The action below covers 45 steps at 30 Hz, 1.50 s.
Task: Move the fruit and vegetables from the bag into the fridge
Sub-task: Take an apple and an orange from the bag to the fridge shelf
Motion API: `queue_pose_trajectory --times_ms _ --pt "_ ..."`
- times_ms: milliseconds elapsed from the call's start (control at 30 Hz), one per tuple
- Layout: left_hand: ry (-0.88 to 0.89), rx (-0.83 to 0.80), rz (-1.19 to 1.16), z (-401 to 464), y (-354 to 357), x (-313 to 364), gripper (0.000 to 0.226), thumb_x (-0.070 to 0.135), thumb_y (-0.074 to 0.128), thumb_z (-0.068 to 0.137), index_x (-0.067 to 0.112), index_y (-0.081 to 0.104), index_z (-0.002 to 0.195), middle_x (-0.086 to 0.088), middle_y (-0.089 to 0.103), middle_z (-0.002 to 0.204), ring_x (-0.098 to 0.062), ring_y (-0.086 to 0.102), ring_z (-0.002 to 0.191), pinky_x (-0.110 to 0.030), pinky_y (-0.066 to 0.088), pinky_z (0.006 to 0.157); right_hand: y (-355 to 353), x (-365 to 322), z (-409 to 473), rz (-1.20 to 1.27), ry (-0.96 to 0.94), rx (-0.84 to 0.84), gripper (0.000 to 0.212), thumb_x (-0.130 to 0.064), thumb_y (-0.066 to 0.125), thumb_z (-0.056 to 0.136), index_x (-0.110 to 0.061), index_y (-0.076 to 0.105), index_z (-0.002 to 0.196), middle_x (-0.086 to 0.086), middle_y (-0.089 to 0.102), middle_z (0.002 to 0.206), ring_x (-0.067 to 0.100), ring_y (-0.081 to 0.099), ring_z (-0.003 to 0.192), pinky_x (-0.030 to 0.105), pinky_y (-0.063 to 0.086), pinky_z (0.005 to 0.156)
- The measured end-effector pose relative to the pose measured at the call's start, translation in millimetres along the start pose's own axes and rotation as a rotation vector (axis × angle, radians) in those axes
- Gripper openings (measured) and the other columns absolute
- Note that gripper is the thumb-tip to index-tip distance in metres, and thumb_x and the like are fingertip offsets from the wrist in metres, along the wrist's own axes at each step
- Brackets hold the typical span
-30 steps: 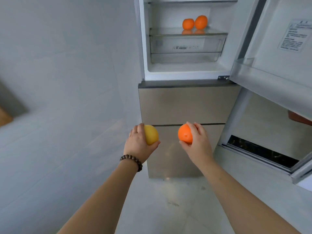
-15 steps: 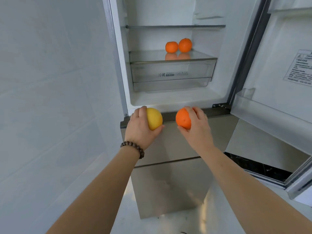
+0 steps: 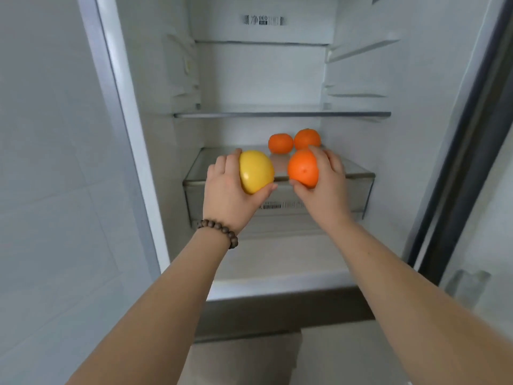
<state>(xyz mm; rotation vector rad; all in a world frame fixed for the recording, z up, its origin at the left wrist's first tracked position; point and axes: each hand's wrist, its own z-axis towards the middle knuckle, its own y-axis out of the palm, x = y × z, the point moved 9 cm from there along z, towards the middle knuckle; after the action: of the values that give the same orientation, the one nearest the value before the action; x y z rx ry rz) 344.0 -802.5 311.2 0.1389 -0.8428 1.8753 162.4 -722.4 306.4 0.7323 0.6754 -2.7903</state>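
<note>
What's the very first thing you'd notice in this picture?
The bright fruit: a yellow fruit gripped in the left hand and an orange in the right hand, both held at the front of the open fridge's glass shelf. Behind them, two more oranges sit side by side at the shelf's back.

Item: drawer label (image 3: 280, 204) at my six o'clock, print unreadable, part covered by my left hand (image 3: 226, 190); fridge door (image 3: 488, 190) cut off at three o'clock.
</note>
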Motion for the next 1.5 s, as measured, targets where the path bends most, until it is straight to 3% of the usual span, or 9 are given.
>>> queue_pose_trajectory --times_ms 233,367,567,700,833,1000,1100,1300,1500 --pt "-0.127 0.038 -0.030 65.3 29.2 -29.3 0.082 0.041 0.079 0.068 0.009 0.038 0.131 -0.010 0.046 0.131 -0.028 0.048 0.118 -0.032 0.041 0.089 53.7 17.7 65.4 0.089 0.007 -0.081 0.066 -0.027 0.078 0.069 -0.022 0.047 0.128 0.008 0.047 0.129 0.029 0.052 0.110 0.031 0.041 0.088" --pt "-0.263 -0.077 -0.049 95.7 47.9 -65.7 0.082 0.038 0.081 0.068 0.011 0.037 0.131 -0.013 0.040 0.133 -0.027 0.050 0.112 -0.021 0.033 0.083 89.7 26.7 93.8 0.096 0.058 -0.177 0.067 -0.037 0.076 0.071 -0.022 0.044 0.128 0.004 0.053 0.127 0.024 0.052 0.111 0.024 0.033 0.078" --pt "-0.425 -0.185 -0.081 130.2 69.0 -109.4 0.083 0.038 0.080 0.071 0.011 0.036 0.136 -0.009 0.049 0.134 -0.025 0.050 0.120 -0.024 0.035 0.082 135.2 37.4 133.6 0.078 0.127 -0.295 0.069 -0.033 0.079 0.069 -0.009 0.047 0.125 0.013 0.053 0.125 0.030 0.051 0.115 0.031 0.037 0.085" --pt "-0.523 -0.188 -0.095 146.1 79.9 -125.7 0.085 0.039 0.079 0.071 0.010 0.034 0.137 -0.011 0.045 0.136 -0.024 0.050 0.121 -0.023 0.037 0.082 158.5 32.5 148.2 0.015 0.072 -0.379 0.054 -0.035 0.078 0.070 -0.008 0.059 0.112 0.014 0.061 0.116 0.029 0.056 0.105 0.027 0.035 0.074" --pt "-0.556 -0.165 -0.064 153.6 87.7 -133.8 0.072 0.037 0.073 0.077 0.010 0.038 0.133 -0.005 0.055 0.121 -0.022 0.055 0.113 -0.023 0.039 0.080 178.6 33.4 156.4 -0.024 0.069 -0.422 0.051 -0.032 0.076 0.072 -0.005 0.060 0.112 0.015 0.063 0.113 0.029 0.057 0.104 0.032 0.041 0.079" --pt "-0.430 -0.183 0.141 174.3 92.0 -124.8 0.026 0.033 0.059 0.084 0.014 0.061 0.101 -0.004 0.065 0.103 -0.024 0.059 0.102 -0.032 0.047 0.091 194.0 43.7 161.5 -0.060 0.111 -0.411 0.054 -0.031 0.076 0.071 -0.003 0.058 0.113 0.017 0.063 0.114 0.031 0.057 0.105 0.037 0.046 0.086" --pt "-0.434 -0.208 0.117 174.6 98.1 -130.7 0.019 0.034 0.065 0.084 0.015 0.060 0.084 -0.003 0.060 0.090 -0.018 0.058 0.093 -0.026 0.045 0.077 197.8 49.4 162.4 -0.082 0.139 -0.413 0.051 -0.030 0.075 0.074 -0.002 0.057 0.113 0.017 0.062 0.114 0.031 0.057 0.106 0.036 0.044 0.087" --pt "-0.428 -0.248 0.117 178.8 110.7 -137.9 0.040 0.041 0.066 0.080 0.012 0.062 0.107 -0.001 0.064 0.098 -0.018 0.061 0.096 -0.023 0.039 0.069 203.9 52.9 158.7 -0.019 0.132 -0.426 0.052 -0.025 0.073 0.075 -0.004 0.053 0.119 0.016 0.061 0.116 0.031 0.057 0.107 0.030 0.040 0.081" --pt "-0.537 -0.294 0.113 164.3 108.7 -134.4 0.099 0.046 0.076 0.072 0.000 0.024 0.142 -0.020 0.049 0.132 -0.035 0.052 0.118 -0.039 0.043 0.093 203.7 42.1 148.7 -0.030 0.078 -0.562 0.085 -0.029 0.073 0.077 -0.007 0.024 0.144 0.015 0.036 0.146 0.031 0.045 0.125 0.032 0.038 0.097"
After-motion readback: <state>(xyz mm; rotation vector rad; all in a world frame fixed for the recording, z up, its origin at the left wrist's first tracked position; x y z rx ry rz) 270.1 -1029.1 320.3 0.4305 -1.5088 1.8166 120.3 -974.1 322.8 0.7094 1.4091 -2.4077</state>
